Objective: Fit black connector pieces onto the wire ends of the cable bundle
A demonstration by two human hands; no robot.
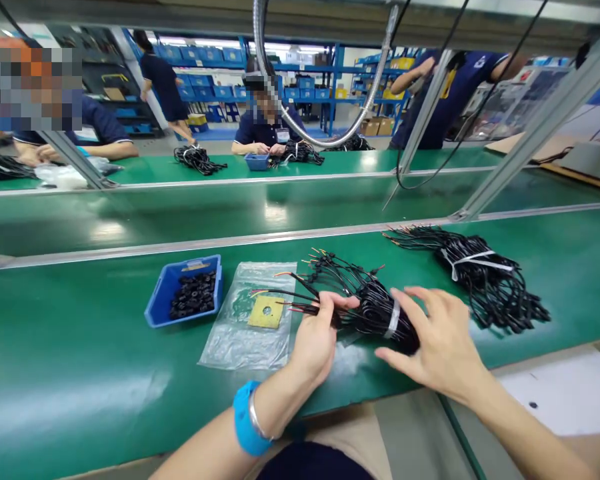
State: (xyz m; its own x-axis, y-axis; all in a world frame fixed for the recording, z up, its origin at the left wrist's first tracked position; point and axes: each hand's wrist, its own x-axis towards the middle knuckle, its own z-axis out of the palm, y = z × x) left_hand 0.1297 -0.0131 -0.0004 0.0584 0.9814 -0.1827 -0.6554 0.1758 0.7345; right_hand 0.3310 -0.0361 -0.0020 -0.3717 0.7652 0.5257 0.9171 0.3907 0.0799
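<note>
My left hand [317, 337], with a blue band at the wrist, is closed around the wire ends of a few black cables [300, 293]. Their bare coloured tips point left. These cables run toward a bundle of black cables [380, 303] bound with a white tie [393, 320]. At the right end of that bundle is my right hand [437, 337], its thumb and fingers spread apart around it; whether it touches the cables I cannot tell. Under the wire ends lies a clear plastic bag [240, 340] with a yellow square piece [267, 312] that has a round hole.
A blue bin [153, 310] of small black parts [195, 293] stands left of the bag. Another tied cable bundle [480, 263] lies to the right. Metal posts [525, 113] and a hanging flexible conduit [325, 141] cross the view. Co-workers sit and stand beyond the green bench [80, 373].
</note>
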